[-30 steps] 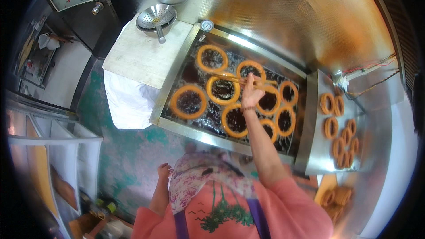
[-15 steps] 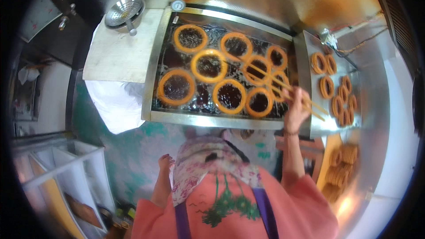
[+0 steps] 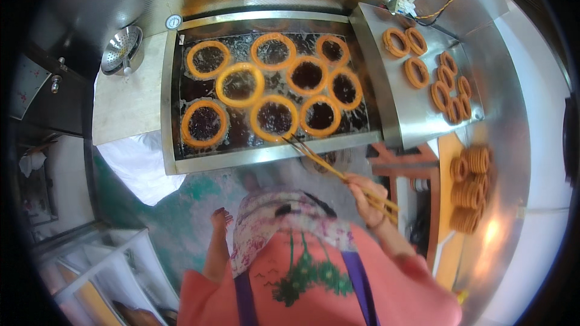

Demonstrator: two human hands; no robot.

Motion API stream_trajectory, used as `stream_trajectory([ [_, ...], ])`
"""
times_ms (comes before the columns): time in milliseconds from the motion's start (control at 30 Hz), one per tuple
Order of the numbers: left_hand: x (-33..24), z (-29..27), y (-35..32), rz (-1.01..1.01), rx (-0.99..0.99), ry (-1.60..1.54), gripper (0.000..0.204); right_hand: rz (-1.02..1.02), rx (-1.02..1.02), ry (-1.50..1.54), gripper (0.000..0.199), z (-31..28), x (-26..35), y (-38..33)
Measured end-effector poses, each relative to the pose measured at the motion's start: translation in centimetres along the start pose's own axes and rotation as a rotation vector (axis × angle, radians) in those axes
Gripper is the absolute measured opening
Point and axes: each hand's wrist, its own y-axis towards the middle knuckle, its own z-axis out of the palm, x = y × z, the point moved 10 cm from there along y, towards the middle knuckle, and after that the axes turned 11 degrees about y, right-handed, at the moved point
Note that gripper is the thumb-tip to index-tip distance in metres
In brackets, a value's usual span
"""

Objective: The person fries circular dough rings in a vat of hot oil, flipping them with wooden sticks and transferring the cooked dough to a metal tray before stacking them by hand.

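My right hand point(image 3: 367, 199) is closed around a pair of long wooden chopsticks point(image 3: 326, 165). Their dark tips reach over the fryer's front edge to the lower rim of a golden dough ring point(image 3: 254, 119) in the front middle. Whether they pinch it or only touch it, I cannot tell. Several other rings float in the dark, bubbling oil, and one paler yellow ring point(image 3: 258, 84) lies just behind. My left hand point(image 3: 221, 220) hangs beside the apron point(image 3: 260, 238), holding nothing visible, its fingers loosely curled and a little apart.
The steel fryer point(image 3: 266, 156) has a dial thermometer point(image 3: 173, 22) at its back left corner. A perforated strainer point(image 3: 118, 51) rests on a bowl on the white board point(image 3: 130, 108). Fried rings lie on the steel tray point(image 3: 417, 115) at right, with stacked rings point(image 3: 468, 196) below.
The view has shifted, so the fryer appears farther left. My right hand has drawn back toward my body, taking the chopsticks from the right-hand rings to the front middle one.
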Motion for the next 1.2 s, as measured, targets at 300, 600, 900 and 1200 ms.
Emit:
stream_trajectory([
  [300,-2.2,3.4,-8.2,-0.124,-0.096,-0.068,0.034,-0.173,0.008,0.138,0.014,-3.1,-4.7,-4.3],
  [600,-0.3,5.2,-12.9,-0.122,-0.161,-0.079,0.034,-0.064,-0.319,0.355,0.010,-7.3,-12.1,-7.5],
  [900,1.2,7.0,-14.6,-0.136,-0.190,-0.098,0.034,0.127,-0.800,0.745,0.010,-13.5,-18.2,-9.9],
  [1200,-1.2,6.8,-11.6,-0.149,-0.171,-0.106,0.034,0.026,-1.029,0.929,0.015,-15.2,-18.3,-2.8],
])
